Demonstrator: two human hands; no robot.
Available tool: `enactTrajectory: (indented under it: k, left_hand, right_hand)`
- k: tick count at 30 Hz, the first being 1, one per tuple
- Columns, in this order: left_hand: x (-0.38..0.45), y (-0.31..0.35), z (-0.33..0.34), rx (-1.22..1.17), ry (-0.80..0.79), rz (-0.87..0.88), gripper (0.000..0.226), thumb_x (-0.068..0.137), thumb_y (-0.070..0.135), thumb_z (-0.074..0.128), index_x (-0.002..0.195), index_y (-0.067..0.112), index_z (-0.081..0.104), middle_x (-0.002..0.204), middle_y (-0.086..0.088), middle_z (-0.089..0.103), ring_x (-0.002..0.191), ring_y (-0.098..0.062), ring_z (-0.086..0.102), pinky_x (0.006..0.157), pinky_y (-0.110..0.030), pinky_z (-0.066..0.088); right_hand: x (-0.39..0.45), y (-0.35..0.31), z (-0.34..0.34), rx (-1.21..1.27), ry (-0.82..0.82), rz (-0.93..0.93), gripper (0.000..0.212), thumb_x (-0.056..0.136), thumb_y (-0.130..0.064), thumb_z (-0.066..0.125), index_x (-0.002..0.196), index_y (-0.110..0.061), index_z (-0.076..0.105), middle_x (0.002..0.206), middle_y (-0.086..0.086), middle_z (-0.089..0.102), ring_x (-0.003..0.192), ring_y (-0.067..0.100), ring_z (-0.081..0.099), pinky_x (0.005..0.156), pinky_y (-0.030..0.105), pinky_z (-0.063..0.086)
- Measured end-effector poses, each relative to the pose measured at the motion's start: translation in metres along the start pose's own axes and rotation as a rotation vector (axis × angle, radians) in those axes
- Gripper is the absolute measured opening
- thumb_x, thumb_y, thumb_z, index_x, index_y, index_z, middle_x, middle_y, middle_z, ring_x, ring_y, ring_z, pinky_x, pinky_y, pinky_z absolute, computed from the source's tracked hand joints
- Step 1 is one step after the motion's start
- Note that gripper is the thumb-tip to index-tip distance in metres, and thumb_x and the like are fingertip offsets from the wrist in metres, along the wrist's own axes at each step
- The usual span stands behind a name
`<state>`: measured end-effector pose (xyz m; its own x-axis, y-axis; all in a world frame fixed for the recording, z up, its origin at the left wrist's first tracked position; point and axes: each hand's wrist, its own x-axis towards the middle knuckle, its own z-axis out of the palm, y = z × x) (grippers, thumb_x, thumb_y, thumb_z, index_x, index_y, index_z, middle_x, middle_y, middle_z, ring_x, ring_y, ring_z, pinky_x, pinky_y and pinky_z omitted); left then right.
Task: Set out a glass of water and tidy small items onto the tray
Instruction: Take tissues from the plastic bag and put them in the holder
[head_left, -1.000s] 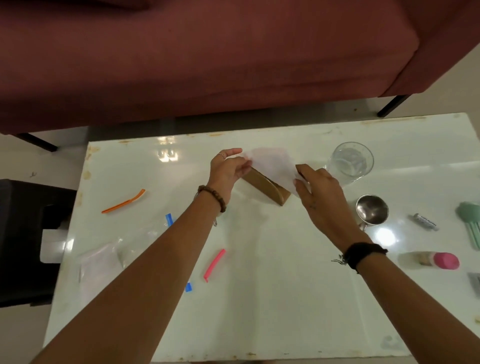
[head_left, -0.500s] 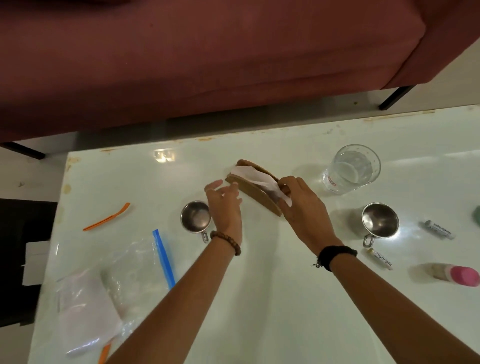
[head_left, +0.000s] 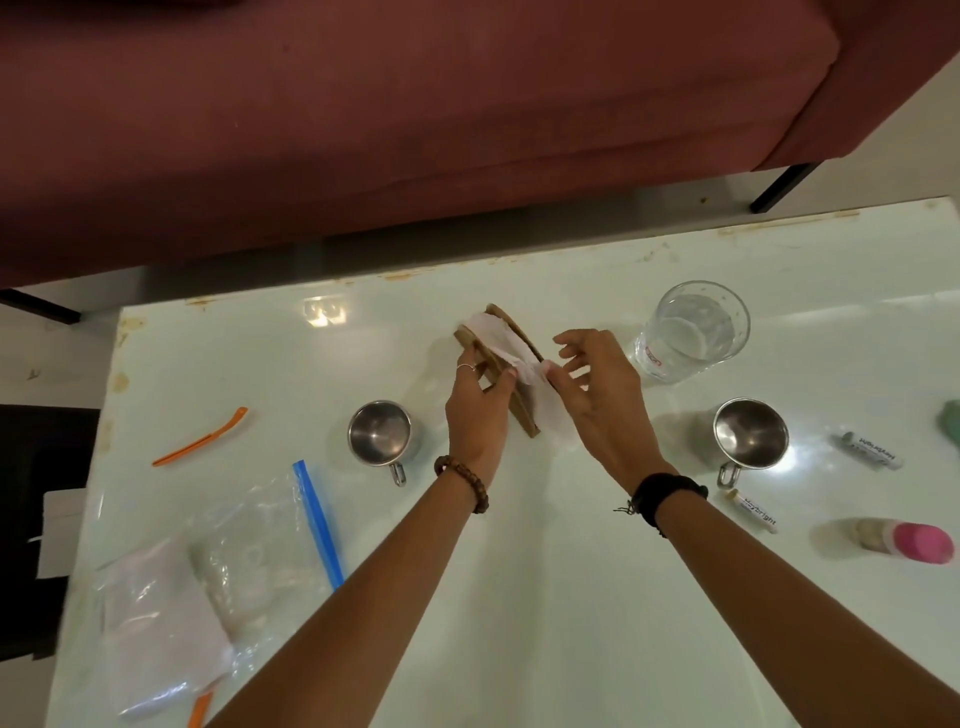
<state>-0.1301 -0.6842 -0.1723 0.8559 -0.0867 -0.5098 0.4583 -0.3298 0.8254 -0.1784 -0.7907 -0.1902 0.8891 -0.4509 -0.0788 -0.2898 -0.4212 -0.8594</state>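
White glossy table (head_left: 519, 597) standing before maroon sofa (head_left: 415, 130). Left hand (head_left: 478, 415) gripping wooden holder (head_left: 519, 410), thumb and fingers curled round its near plate. Right hand (head_left: 602, 400) pinching white napkin (head_left: 511, 353) sitting in holder slot, other fingers spread. Glass of water (head_left: 691, 332) standing upright just right of hands. Steel cups (head_left: 382, 434) (head_left: 750, 436) flanking both wrists. Tray not identifiable.
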Motion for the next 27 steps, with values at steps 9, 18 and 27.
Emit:
enactTrajectory:
  k: [9, 18, 27]
  left_hand:
    - [0.002, 0.009, -0.010, -0.040, -0.222, -0.063, 0.041, 0.095, 0.013, 0.046, 0.135, 0.021, 0.044, 0.123, -0.008, 0.060, 0.105, -0.019, 0.057, 0.081, -0.029, 0.051]
    - [0.005, 0.018, -0.008, 0.009, -0.240, -0.042, 0.038, 0.096, 0.010, 0.044, 0.133, 0.014, 0.045, 0.126, -0.013, 0.057, 0.113, -0.027, 0.055, 0.089, -0.039, 0.051]
    - [0.002, 0.007, -0.003, 0.156, -0.145, 0.090, 0.043, 0.096, 0.016, 0.043, 0.138, 0.013, 0.036, 0.137, -0.013, 0.048, 0.125, -0.028, 0.047, 0.104, -0.040, 0.041]
  right_hand:
    - [-0.018, -0.001, 0.000, 0.433, -0.268, 0.249, 0.040, 0.099, -0.019, 0.030, 0.136, -0.027, 0.042, 0.125, -0.019, 0.052, 0.108, -0.005, 0.049, 0.090, 0.006, 0.035]
    - [-0.007, -0.001, -0.002, 0.328, -0.340, 0.217, 0.045, 0.096, -0.012, 0.034, 0.140, -0.021, 0.037, 0.136, 0.001, 0.052, 0.122, 0.015, 0.048, 0.102, 0.024, 0.035]
    - [-0.010, -0.001, 0.000, 0.195, -0.367, 0.240, 0.073, 0.084, 0.004, 0.036, 0.147, -0.024, 0.013, 0.149, 0.008, 0.034, 0.132, 0.025, 0.036, 0.100, 0.026, 0.031]
